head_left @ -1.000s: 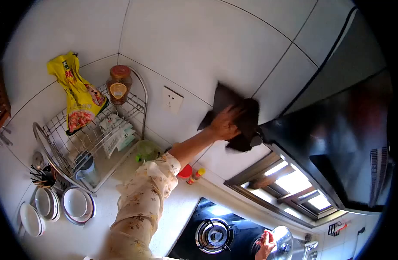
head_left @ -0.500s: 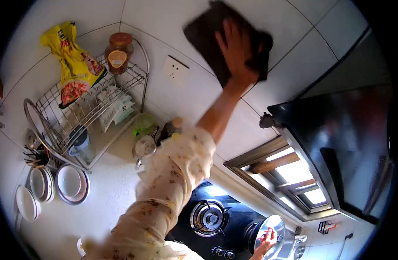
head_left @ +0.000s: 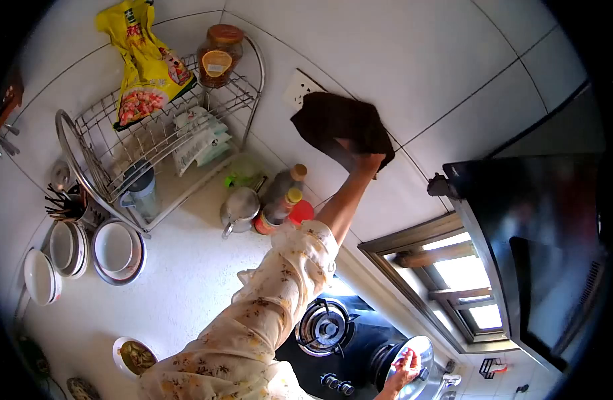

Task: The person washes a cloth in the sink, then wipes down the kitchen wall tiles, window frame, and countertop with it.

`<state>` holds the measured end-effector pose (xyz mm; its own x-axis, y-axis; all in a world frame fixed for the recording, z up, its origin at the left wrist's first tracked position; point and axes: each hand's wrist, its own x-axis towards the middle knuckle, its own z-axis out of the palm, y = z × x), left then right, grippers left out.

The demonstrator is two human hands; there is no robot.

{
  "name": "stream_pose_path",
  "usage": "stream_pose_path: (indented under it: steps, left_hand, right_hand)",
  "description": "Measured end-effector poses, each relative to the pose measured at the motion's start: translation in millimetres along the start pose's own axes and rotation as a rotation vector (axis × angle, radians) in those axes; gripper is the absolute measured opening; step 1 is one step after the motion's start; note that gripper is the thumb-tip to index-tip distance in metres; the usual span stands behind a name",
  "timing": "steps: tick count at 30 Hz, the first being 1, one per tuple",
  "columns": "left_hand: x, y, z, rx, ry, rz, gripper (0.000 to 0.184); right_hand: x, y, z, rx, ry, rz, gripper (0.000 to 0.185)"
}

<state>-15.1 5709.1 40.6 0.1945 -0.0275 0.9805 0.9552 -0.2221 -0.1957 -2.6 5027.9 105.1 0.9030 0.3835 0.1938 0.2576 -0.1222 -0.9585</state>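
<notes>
My left hand (head_left: 361,155) is at the tiled wall, closed on a dark cloth (head_left: 336,123); the cloth hides most of its fingers. The cloth lies against the tiles, just beside the lower right of a white wall socket (head_left: 302,88). At the lower right, my right hand (head_left: 404,371) is in front of a glass lid (head_left: 420,347) on a pot beside the stove burner (head_left: 326,328). Its fingers are drawn together; what they hold, if anything, cannot be made out.
A wire rack (head_left: 106,127) bears a yellow bag (head_left: 146,67) and a jar (head_left: 220,60). Bottles (head_left: 278,208) and a glass jug (head_left: 240,205) stand below the socket. Stacked bowls (head_left: 116,247) are at left, a bowl of food (head_left: 134,357) below. The range hood (head_left: 533,220) juts out at right.
My left hand first moved up the wall with the cloth, then came back down toward the socket. The cloth now covers more of its fingers. My right hand remains by the lid.
</notes>
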Motion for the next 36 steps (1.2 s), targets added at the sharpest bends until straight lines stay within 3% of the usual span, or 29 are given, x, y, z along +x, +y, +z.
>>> stream_pose_path:
  steps: [4, 6, 10, 12, 15, 18, 21, 26, 28, 29, 30, 31, 36]
  left_hand:
    - [38, -3, -88, -0.095, -0.241, -0.518, 0.038]
    - [62, -30, -111, -0.107, -0.312, -0.651, 0.038]
    - [109, -105, -145, -0.831, -1.192, -1.044, 0.043]
    - [106, -118, -141, -1.032, -1.416, -1.126, 0.044]
    - [92, -133, -112, -0.824, -1.325, -1.397, 0.041]
    - [78, -159, -110, -0.677, -1.377, -1.231, 0.037]
    - [38, -196, -83, -0.706, -1.238, -1.287, 0.039]
    - [50, -156, -63, -0.334, -1.32, -1.771, 0.068]
    - [37, -123, -68, -0.37, -1.716, -1.004, 0.058]
    - [33, -107, -72, -0.362, -1.751, -0.627, 0.053]
    - [23, -91, -77, -0.479, -1.487, -0.839, 0.039]
    - [15, -72, -85, -0.594, -1.28, -0.937, 0.04]
    - [13, -8, -119, -0.796, -0.917, -0.814, 0.043]
  right_hand:
    - [-3, 11, -15, 0.003, 0.043, 0.034, 0.014]
    - [-2, 24, -21, 0.044, 0.061, 0.063, 0.016]
    - [7, 31, -14, 0.134, 0.093, 0.157, 0.017]
    - [12, 27, 0, 0.146, 0.069, 0.151, 0.016]
    - [14, 24, 12, 0.104, 0.045, 0.127, 0.015]
    - [11, 15, 17, 0.088, 0.027, 0.12, 0.014]
    - [11, 22, 4, 0.087, 0.008, 0.118, 0.014]
    - [9, 41, -8, 0.213, 0.07, 0.21, 0.014]
    - [11, 39, -9, 0.216, 0.063, 0.189, 0.014]
    - [10, 39, -8, 0.221, 0.054, 0.176, 0.014]
    - [8, 34, -5, 0.192, 0.038, 0.174, 0.015]
    - [9, 34, -6, 0.192, 0.04, 0.175, 0.015]
    - [9, 22, -4, 0.229, 0.055, 0.136, 0.016]
